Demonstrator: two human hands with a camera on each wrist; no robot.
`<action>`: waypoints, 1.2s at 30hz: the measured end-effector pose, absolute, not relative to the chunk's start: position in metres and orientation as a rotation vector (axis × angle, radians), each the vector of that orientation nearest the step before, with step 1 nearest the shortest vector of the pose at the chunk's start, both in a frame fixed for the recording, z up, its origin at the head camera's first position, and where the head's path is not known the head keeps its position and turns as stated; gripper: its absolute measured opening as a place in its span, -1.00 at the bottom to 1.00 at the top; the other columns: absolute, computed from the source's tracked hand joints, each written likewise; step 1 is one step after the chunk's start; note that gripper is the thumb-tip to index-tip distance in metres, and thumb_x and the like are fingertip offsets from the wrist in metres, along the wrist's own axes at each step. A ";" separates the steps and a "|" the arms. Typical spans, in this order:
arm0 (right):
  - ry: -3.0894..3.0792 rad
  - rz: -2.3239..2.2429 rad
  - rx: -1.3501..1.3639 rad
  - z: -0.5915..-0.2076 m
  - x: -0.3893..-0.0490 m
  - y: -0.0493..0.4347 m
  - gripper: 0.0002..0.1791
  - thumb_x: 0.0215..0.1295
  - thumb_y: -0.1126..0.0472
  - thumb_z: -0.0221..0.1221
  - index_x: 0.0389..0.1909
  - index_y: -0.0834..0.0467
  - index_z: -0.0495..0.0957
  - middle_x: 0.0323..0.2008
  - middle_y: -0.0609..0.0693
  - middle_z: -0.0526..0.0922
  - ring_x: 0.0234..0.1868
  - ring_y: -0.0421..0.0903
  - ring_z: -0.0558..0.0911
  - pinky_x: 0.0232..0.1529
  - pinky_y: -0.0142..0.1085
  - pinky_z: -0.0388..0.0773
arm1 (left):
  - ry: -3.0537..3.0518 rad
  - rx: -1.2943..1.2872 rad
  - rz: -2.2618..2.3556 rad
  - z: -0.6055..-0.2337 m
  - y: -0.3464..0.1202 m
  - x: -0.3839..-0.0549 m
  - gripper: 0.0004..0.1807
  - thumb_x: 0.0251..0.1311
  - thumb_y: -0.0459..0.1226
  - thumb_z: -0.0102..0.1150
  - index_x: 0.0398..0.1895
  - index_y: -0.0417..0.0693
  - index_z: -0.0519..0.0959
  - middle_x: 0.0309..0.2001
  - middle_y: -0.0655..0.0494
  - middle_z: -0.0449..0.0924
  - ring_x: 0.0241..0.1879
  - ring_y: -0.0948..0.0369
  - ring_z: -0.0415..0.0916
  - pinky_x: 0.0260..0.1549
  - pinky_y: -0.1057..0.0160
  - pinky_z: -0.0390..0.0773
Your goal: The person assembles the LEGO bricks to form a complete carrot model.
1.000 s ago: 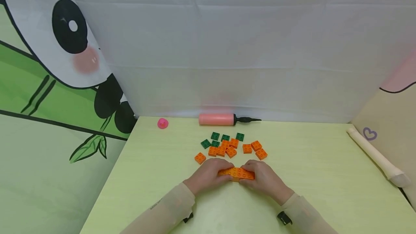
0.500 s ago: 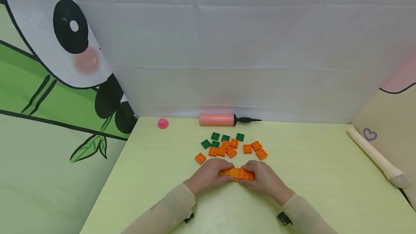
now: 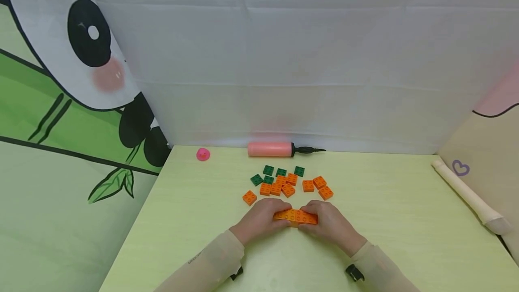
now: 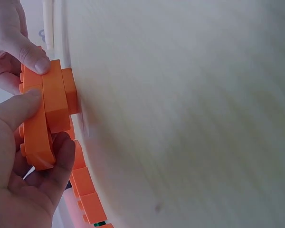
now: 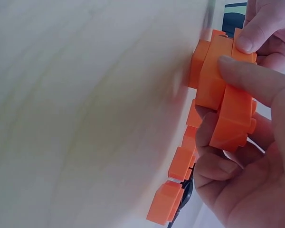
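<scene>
An orange building-block assembly is held between both hands at the near middle of the table. My left hand grips its left end, thumb on the near side and fingers behind. The other end is gripped the same way by my right hand. In the left wrist view the stepped blocks show a wide top row with studs, a shorter layer beneath and a narrower block at the bottom, close to the table. From the right wrist, the stack shows the same steps, with fingers tucked under the top row's overhang.
Loose orange blocks and several green blocks lie just beyond the hands, with more orange ones to the right. Behind them are a pink hand pump and a small pink toy. Rolled cloth lines the right edge.
</scene>
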State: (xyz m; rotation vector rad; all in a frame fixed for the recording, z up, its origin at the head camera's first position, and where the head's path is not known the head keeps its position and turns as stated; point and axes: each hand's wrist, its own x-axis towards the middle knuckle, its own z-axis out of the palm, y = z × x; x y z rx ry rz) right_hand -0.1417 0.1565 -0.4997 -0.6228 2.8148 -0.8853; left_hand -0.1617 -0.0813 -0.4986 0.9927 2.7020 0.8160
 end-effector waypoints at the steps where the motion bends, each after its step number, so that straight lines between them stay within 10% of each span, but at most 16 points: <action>1: 2.813 -0.887 -0.621 -0.500 -0.142 0.157 -0.57 0.19 0.07 0.53 0.02 0.20 0.76 -0.15 -0.13 0.72 -0.17 -0.19 0.61 -0.01 -0.13 0.63 | 2.705 0.997 0.813 -0.499 -0.082 -0.162 -0.57 0.35 -0.02 0.39 0.19 0.02 0.71 0.07 0.27 0.72 0.05 0.27 0.63 0.17 0.19 0.53; 19: 2.827 -0.885 -0.621 -0.499 -0.140 0.155 -0.56 0.19 0.09 0.54 0.03 0.21 0.76 -0.10 -0.06 0.74 -0.12 -0.11 0.65 0.03 -0.08 0.64 | 2.674 1.055 0.710 -0.490 -0.123 -0.174 -0.34 0.30 -0.31 0.33 0.48 0.09 0.45 0.40 0.26 0.46 0.41 0.15 0.35 0.37 0.04 0.37; 36: 2.803 -0.898 -0.564 -0.498 -0.140 0.154 -0.54 0.18 0.09 0.54 0.06 0.20 0.75 -0.08 -0.06 0.73 -0.09 -0.10 0.65 0.07 -0.07 0.62 | 2.936 0.736 0.645 -0.500 -0.156 -0.189 -0.51 0.04 -0.52 0.26 0.09 -0.05 0.67 0.11 0.16 0.59 0.06 0.11 0.48 0.17 0.10 0.51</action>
